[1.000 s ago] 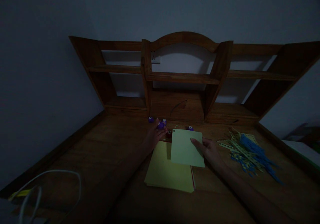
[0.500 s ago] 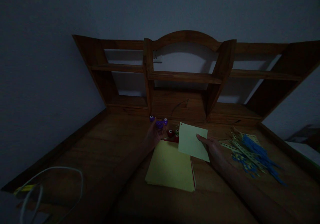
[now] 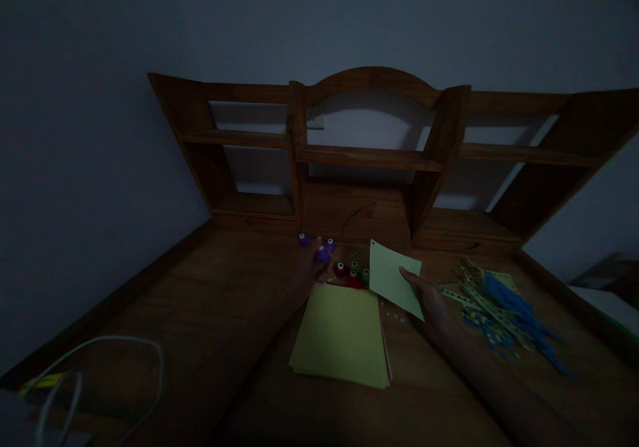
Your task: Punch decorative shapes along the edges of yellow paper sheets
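My left hand is closed around a small purple craft punch with a pale round top, beyond the far edge of the paper stack. Between the thumb and fingers of my right hand is a square sheet of pale yellow-green paper, tilted, with a small dark hole at its top left corner. Below the hands lies a stack of yellow paper. Red punches and green punches stand between the hands. Two more purple punches, one at the left, sit near my left fingers.
Blue and yellow punched paper strips lie heaped at the right. Small paper bits are scattered beside the stack. A wooden shelf unit rises at the back of the desk. A white cable curls at the front left.
My right hand has moved the sheet right, away from the stack, and tilted it, uncovering the red and green punches. My left hand keeps the purple punch, now turned with its pale top up.
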`<state>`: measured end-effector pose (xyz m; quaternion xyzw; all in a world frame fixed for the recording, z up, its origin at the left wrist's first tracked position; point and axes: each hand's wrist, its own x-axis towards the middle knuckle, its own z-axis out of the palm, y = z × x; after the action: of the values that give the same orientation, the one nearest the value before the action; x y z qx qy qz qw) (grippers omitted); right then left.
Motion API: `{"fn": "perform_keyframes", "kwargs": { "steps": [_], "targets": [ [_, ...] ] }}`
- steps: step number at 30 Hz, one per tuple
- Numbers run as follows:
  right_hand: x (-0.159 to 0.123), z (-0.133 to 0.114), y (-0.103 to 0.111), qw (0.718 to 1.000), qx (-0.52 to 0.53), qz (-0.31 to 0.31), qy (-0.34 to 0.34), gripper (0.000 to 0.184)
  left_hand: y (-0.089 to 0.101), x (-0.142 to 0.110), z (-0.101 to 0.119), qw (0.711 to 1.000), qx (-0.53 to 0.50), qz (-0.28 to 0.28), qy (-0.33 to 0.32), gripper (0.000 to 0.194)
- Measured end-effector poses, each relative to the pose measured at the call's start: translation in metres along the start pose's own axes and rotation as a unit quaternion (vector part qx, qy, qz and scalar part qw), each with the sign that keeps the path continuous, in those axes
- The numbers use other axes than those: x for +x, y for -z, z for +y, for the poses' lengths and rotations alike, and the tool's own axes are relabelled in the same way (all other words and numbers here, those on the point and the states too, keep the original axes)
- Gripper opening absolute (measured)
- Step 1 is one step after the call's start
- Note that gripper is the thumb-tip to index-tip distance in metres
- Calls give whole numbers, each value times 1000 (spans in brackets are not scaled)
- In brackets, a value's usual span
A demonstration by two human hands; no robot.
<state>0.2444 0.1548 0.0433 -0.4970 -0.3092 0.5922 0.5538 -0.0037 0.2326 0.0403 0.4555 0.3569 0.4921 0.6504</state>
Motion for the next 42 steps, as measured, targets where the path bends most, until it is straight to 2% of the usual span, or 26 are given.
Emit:
{"fn": "perform_keyframes", "kwargs": {
  "steps": [2,3,5,6,8,9,10,11,14,16,19,21,26,28,30,32,35,37,39,42],
  "targets": [
    [4,2,4,1000,-9,1,7,36,-7,-10,0,983,167,-39,-60,47],
    [5,3,5,1000,-12,3,8,36,-11,-16,-1,960,252,-69,-102,42],
    [8,5,8,1000,-7,5,11,36,-17,-28,-3,889,394,-163,-165,32],
    [8,5,8,1000,0,3,12,36,-19,-34,-4,855,446,-184,-188,24],
    [8,6,9,1000,15,-6,12,36,-22,-41,-6,802,520,-184,-230,9],
    [8,6,8,1000,22,-10,11,37,-23,-43,-7,788,539,-168,-245,5],
    [8,5,8,999,30,-11,9,37,-23,-43,-7,786,544,-148,-253,6],
    [7,5,8,999,36,-11,8,36,-23,-42,-7,798,533,-122,-254,7],
    [8,4,8,999,48,-1,13,36,-21,-31,-5,874,426,-6,-233,7],
    [9,4,8,999,46,5,15,35,-19,-22,-5,908,344,62,-233,10],
    [11,5,9,999,47,9,20,32,-17,-12,-7,909,319,88,-254,16],
    [12,5,9,999,50,10,20,31,-16,-10,-11,890,362,70,-269,24],
    [9,3,8,999,41,27,4,30,-21,-18,-14,816,481,-61,-315,34],
    [8,1,6,998,49,30,5,28,-22,-22,-9,806,496,-77,-315,32],
    [8,0,5,997,64,30,6,26,-23,-27,0,807,496,-83,-309,31],
    [9,1,5,997,69,30,6,26,-23,-32,7,796,501,-130,-315,39],
    [10,2,5,998,49,28,10,28,-23,-40,6,709,560,-216,-372,55],
    [10,3,6,999,35,28,20,28,-26,-44,-1,658,602,-231,-388,51],
    [10,3,7,999,26,33,28,27,-28,-45,-9,630,634,-234,-383,40],
    [11,2,9,998,23,36,37,29,-31,-43,-8,615,657,-216,-379,30]
  ]
}}
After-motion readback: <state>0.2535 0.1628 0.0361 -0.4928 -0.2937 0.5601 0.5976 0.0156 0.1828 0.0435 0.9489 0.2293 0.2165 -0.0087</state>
